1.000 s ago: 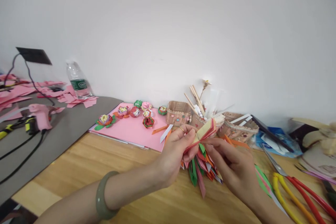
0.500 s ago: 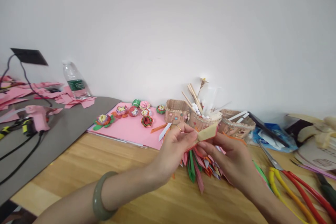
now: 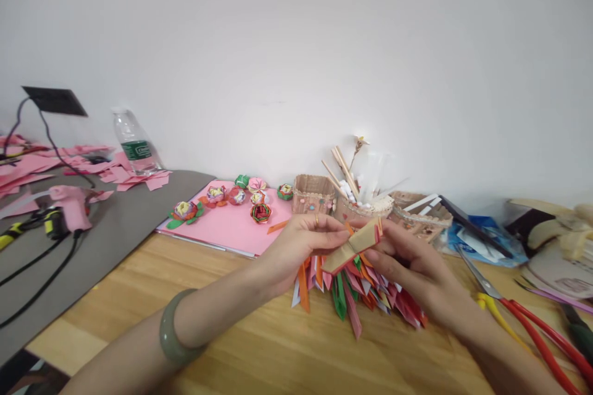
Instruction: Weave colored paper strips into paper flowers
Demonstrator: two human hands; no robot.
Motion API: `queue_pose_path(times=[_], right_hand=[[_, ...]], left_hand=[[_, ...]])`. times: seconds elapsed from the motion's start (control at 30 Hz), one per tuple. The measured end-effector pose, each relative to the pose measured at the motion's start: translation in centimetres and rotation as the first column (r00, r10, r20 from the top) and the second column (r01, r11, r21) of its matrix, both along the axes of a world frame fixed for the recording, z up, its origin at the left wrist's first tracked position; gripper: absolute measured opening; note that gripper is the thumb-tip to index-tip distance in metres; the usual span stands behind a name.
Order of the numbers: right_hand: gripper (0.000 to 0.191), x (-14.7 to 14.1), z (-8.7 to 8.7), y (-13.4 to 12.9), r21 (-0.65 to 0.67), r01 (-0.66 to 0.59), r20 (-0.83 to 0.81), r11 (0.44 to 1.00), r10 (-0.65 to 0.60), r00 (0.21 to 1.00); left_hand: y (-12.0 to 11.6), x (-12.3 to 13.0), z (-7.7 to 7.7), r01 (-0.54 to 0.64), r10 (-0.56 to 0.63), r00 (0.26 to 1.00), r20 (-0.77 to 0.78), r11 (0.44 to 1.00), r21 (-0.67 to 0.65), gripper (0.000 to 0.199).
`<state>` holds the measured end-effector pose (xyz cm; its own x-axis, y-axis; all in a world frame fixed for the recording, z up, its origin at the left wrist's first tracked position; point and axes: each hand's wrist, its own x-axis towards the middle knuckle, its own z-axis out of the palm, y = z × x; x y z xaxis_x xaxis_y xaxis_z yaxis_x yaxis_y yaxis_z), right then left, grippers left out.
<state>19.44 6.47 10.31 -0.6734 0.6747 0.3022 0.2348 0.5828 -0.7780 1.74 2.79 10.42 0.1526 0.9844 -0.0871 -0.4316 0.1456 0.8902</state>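
A folded strip of paper, tan on its face with a red edge, is held in the air between my two hands. My left hand pinches it near the middle from the left, thumb and fingers closed. From the right, my right hand grips its upper right end, with some fingertips hidden behind the paper. Just below and behind lies a pile of folded paper strips in green, orange, pink, white and red on the wooden table.
Several folded paper flowers sit on a pink sheet. Decorated baskets stand along the wall. Scissors lie at right. On the grey mat are a pink glue gun, pink paper scraps and a plastic bottle.
The folded strip has tilted and turned, showing more of its tan face on the left. Both hands have shifted slightly, uncovering more of the strip pile.
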Motion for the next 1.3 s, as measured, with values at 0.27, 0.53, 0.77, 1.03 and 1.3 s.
queue_pose_path(times=[0.27,0.53,0.77,1.03,1.3], right_hand=[[0.027,-0.5,0.6,0.0,0.011,-0.046,0.052,0.999,0.045,0.998],[0.023,-1.0,0.3,-0.3,-0.137,0.101,-0.015,0.985,-0.104,0.994],[0.032,-0.8,0.2,-0.3,0.053,0.286,0.001,0.957,-0.287,0.958],[0.023,-0.7,-1.5,-0.3,0.846,0.193,0.028,0.498,-0.402,0.915],[0.019,-0.5,-1.0,-0.8,0.996,0.041,-0.006,0.073,-0.428,0.904]], left_hand=[[0.5,0.8,-1.3,0.116,-0.102,0.983,0.151,0.99,-0.086,0.016],[0.5,1.5,-2.0,0.033,-0.024,0.996,0.082,0.993,-0.115,0.013],[0.3,0.9,-1.2,0.016,-0.014,0.998,-0.056,0.999,0.032,0.024],[0.3,1.4,-1.3,-0.168,0.171,0.985,-0.03,0.983,0.07,0.016],[0.0,1.4,-1.5,-0.228,0.23,0.973,-0.026,0.971,0.076,0.008]])
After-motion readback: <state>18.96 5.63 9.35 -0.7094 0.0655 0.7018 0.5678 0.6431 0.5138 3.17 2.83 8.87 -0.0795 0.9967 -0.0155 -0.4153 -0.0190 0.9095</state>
